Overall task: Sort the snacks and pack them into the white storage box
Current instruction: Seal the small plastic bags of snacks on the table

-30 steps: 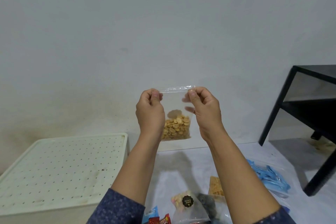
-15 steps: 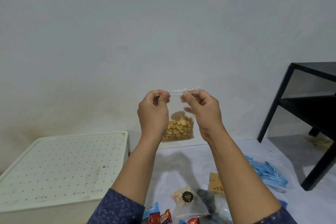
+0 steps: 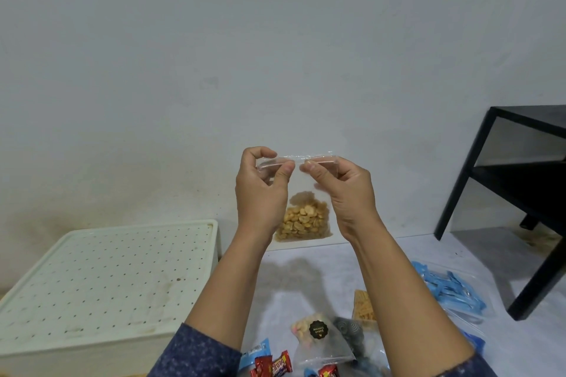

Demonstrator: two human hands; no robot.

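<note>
1. Up at chest height, in front of the pale wall, hangs the clear zip bag (image 3: pixel 301 202), its bottom third filled with yellow-brown peanuts (image 3: pixel 303 222), the upper part empty film.
2. Both hands pinch its top seal strip: the left hand (image 3: pixel 260 193) has its fingers (image 3: pixel 283 170) pressed together on the strip's left half, and the right hand (image 3: pixel 346 193) has its thumb and fingers clamped on the right half, thumbs nearly meeting at the middle.
3. My read: the zip is being pressed closed, with packing not yet begun for this bag.
4. Trouble could start right here. If a stretch of the zip stays unmated, the peanuts may spill once the bag is tipped or laid flat; trapped air could also pop the seal under other packs.
5. Below the hands, on the pale floor, lie the waiting snacks: a clear pouch with a black sticker (image 3: pixel 318 337), red candy wrappers (image 3: pixel 272 367), a pack of orange sticks (image 3: pixel 363 306), and blue packets (image 3: pixel 447 291) off to the right.
6. Over to the left sits the white storage box (image 3: pixel 107 285), its perforated lid on, so it needs opening before anything goes in.
7. Far right, a black shelf unit (image 3: pixel 520 193) stands well apart.
</note>
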